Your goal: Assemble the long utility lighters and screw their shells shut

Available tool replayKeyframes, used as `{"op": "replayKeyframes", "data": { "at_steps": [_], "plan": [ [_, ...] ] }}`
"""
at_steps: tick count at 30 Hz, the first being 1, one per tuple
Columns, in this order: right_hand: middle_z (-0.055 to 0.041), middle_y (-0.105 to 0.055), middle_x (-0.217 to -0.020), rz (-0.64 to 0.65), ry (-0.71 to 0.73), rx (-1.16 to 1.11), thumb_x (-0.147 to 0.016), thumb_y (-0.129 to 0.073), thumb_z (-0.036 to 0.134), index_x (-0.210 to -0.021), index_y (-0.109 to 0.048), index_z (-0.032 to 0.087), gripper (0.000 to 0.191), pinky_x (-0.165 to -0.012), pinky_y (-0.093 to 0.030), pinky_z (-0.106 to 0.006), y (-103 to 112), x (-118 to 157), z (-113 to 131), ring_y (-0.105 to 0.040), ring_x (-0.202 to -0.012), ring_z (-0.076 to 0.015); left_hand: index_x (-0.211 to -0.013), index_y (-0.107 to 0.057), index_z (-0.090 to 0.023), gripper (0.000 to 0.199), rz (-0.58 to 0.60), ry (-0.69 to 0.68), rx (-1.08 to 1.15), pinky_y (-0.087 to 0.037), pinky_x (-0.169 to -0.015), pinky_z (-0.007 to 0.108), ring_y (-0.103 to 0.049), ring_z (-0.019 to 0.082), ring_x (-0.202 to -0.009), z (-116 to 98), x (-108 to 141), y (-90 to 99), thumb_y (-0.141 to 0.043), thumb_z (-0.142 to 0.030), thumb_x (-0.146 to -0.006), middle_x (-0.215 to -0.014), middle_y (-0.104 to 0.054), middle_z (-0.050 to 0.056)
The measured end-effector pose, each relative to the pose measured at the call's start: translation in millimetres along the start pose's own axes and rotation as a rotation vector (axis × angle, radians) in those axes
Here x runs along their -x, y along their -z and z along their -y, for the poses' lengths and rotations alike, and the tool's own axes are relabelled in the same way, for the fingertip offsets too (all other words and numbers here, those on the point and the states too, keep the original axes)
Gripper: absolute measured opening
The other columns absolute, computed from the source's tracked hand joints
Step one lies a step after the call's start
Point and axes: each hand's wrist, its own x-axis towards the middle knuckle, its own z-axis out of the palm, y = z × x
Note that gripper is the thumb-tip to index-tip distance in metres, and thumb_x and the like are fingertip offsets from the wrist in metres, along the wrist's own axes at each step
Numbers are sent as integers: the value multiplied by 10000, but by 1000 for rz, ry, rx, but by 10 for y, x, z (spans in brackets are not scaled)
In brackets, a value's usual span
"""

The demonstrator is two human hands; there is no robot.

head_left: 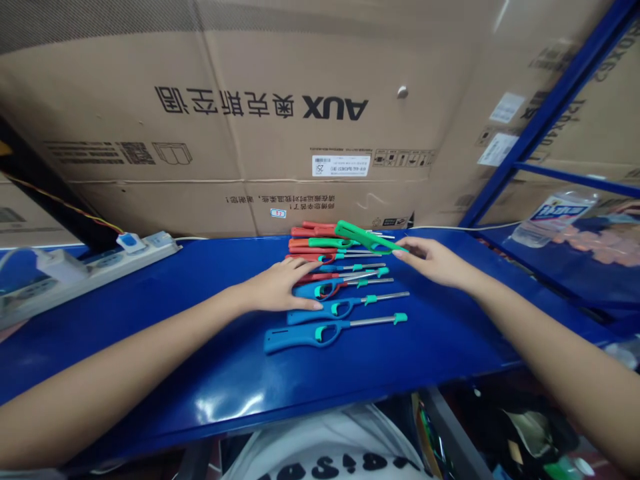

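Observation:
Several long-nosed gas lighters in red, blue and green lie side by side on the blue table (200, 373), their metal nozzles pointing right. My right hand (427, 257) pinches a green lighter (363, 235) by its nozzle end, its handle tilted up to the left over the far lighters. My left hand (280, 285) rests with fingers spread across the handles in the middle of the row. Under its thumb lies a blue lighter (300, 317). Closest to the table's front edge is another blue lighter (295, 339). Red lighters (300, 244) make up much of the far end.
A large cardboard sheet (260, 140) with printing stands along the back of the table. At the left is a white power strip (110, 267) with plugs in it. On the right, a clear bottle (550, 217) sits beyond a blue metal frame (540, 120).

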Motion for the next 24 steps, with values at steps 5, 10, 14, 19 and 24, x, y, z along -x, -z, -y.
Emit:
{"op": "replayKeyframes", "data": {
  "at_steps": [5,10,14,19,24],
  "plan": [
    [-29,-617,-781,8,30,25,-939,-503,516,-951,-636,207,337,-601,-413,-297,-93,-7,135,-526,-654,-171,-1483,-442,-193,897,-207,38,-48,-413,-1082,513,-508,374,-1307,-179,-148,-143,-603,-755,-803,-1444,-518,182],
    [-73,-661,-862,45,114,268,-995,-449,417,-916,-628,171,314,-687,-444,-319,-118,102,344,-596,-764,-203,-1460,-412,-169,829,-646,62,20,-416,-1105,469,-482,319,-1330,-254,-117,-47,-650,-649,-827,-1435,-498,173],
    [-104,-682,-998,98,258,456,-1014,-465,343,-1007,-633,160,249,-729,-446,-322,-218,238,654,-634,-894,-235,-1388,-501,-172,714,-602,-79,-201,-397,-1101,478,-504,329,-1303,-480,-19,118,-686,-576,-829,-1382,-569,154],
    [-100,-674,-930,103,590,611,-1048,-399,307,-1022,-636,134,295,-605,-377,-289,-367,350,1027,-620,-771,-197,-1168,-662,-226,398,-139,-16,-167,-518,-741,337,-707,263,-871,-834,114,214,-576,-536,-934,-1003,-747,77],
    [-58,-655,-793,125,789,600,-1058,-371,291,-969,-653,127,338,-562,-343,-295,-415,403,1132,-558,-638,-162,-897,-717,-216,258,2,34,17,-437,-575,253,-646,173,-611,-923,266,184,-574,-422,-957,-775,-720,25]
  ]
}}
